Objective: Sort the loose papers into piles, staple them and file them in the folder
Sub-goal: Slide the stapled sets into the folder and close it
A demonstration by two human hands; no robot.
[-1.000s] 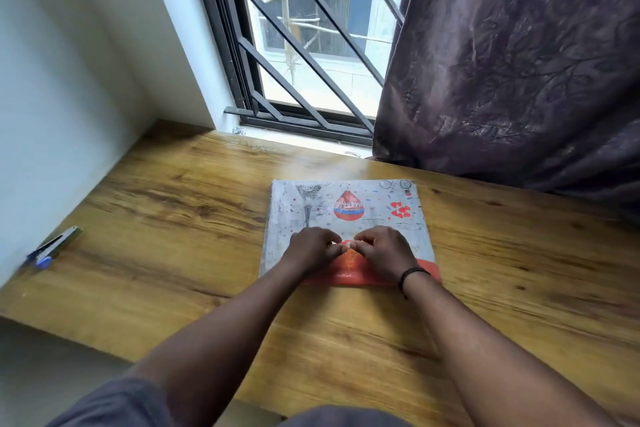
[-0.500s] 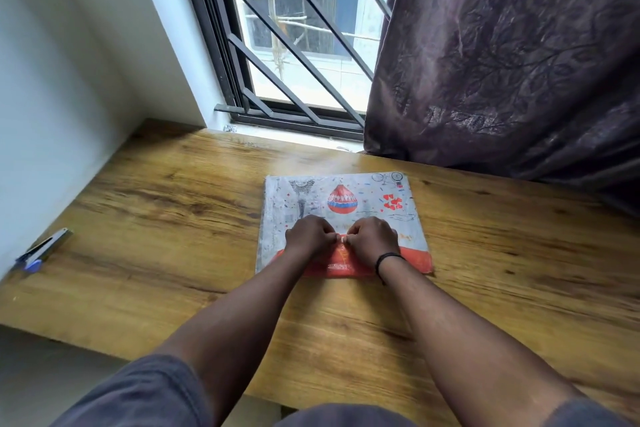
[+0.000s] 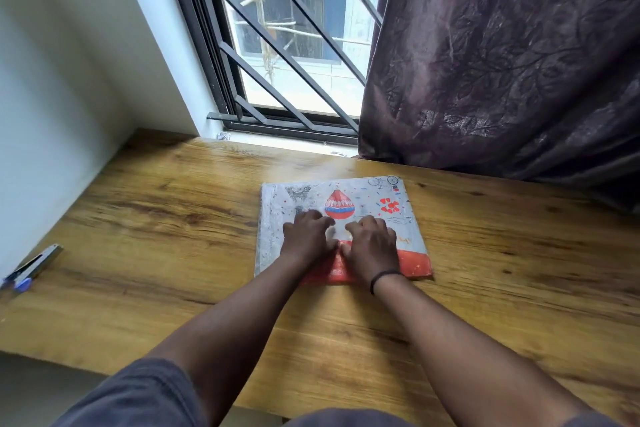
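Only the one head view here, so: the folder (image 3: 341, 218) lies closed and flat on the wooden tabletop (image 3: 156, 218), roughly in the middle and a bit toward the far edge by the window, its grey printed cover up and the red strip on the side nearest the person. Both hands sit on top of it. The left hand (image 3: 306, 241) and right hand (image 3: 372, 246) are knuckles-up with the fingers bent down onto the cover, thumbs nearly meeting at the red strip. Honestly I can't tell whether they're pinching the flap or just pressing on it, the fingertips are hidden under the hands. As for progress, my guess is it's either right at the start or right at the end: no loose papers or piles showing anywhere on the tabletop, so either they're already inside or not in shot at all. The stapler (image 3: 33, 267) is parked way off at the left edge of the tabletop, well apart from the folder, nobody touching it. Room-wise, the tabletop butts against a white wall (image 3: 69, 80) on the left, there's a barred window (image 3: 277, 45) behind the far edge, and a dark purple curtain (image 3: 502, 56) hangs down over the far right corner. There's a black band (image 3: 382, 278) on the right wrist too.
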